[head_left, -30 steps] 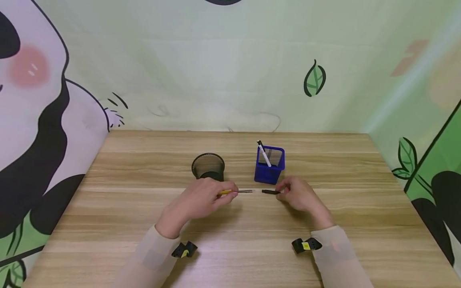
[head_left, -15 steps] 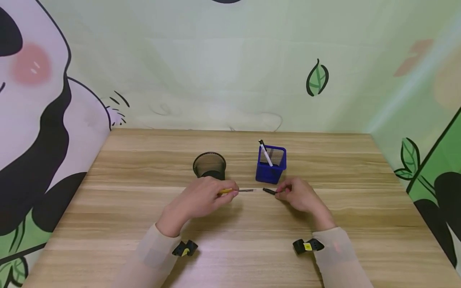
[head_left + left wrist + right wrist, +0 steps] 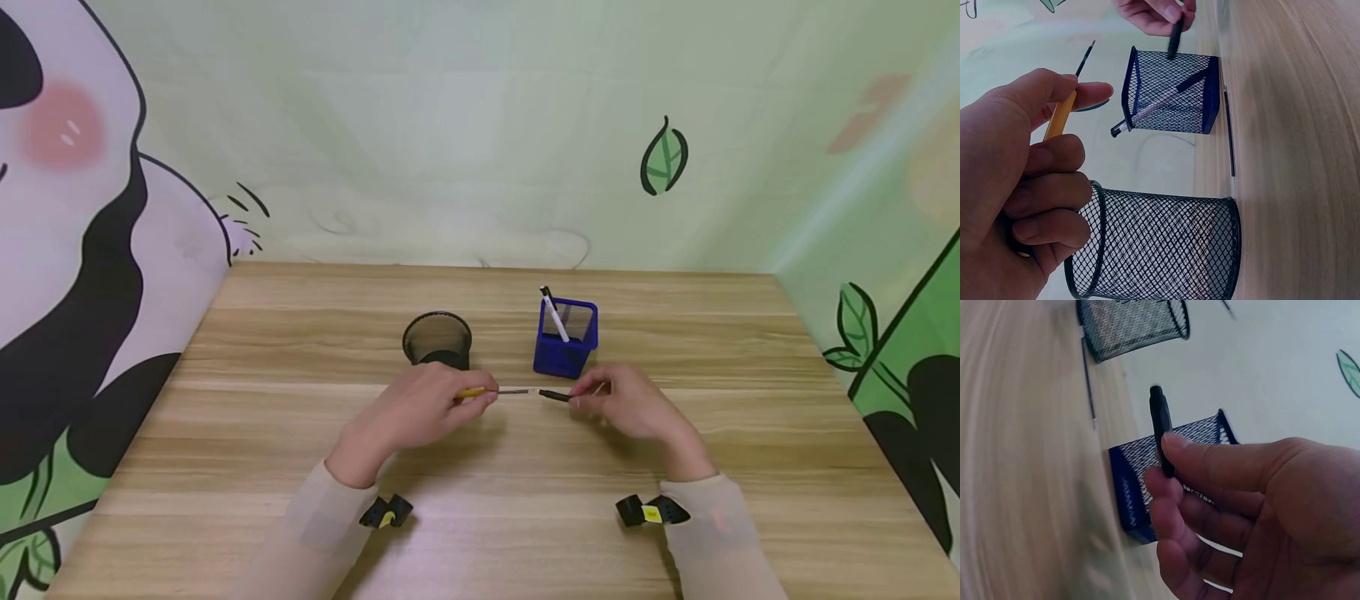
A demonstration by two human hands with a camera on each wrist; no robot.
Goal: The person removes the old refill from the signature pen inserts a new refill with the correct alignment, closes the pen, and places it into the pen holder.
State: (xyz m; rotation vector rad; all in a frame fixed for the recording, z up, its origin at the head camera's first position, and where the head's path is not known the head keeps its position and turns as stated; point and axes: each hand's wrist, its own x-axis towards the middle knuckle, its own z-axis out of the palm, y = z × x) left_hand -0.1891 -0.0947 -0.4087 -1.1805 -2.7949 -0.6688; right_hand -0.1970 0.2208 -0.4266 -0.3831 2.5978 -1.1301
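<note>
My left hand [image 3: 420,408] pinches a slim yellow pen barrel [image 3: 1060,117] between thumb and index finger, the other fingers curled around it. A thin dark refill [image 3: 1085,59] sticks out of the barrel's end. Facing it, my right hand [image 3: 630,402] holds a short black pen piece [image 3: 1160,422] by thumb and fingertips, its narrower end pointing left. In the head view the black piece [image 3: 555,396] is a small gap from a thin rod's pale tip. Another thin refill [image 3: 1230,134] lies on the table, between the two mesh holders in the left wrist view.
Beyond my left hand stands a round black mesh pen holder [image 3: 437,337]. A square blue mesh pen holder [image 3: 564,342] stands behind my right hand, with a white pen [image 3: 555,315] with black ends leaning in it. The wooden table [image 3: 300,333] meets a printed wall behind.
My right hand has brought the black piece slightly left, narrowing the gap to the thin rod's tip. My left hand stays almost still. The head view has shifted a little.
</note>
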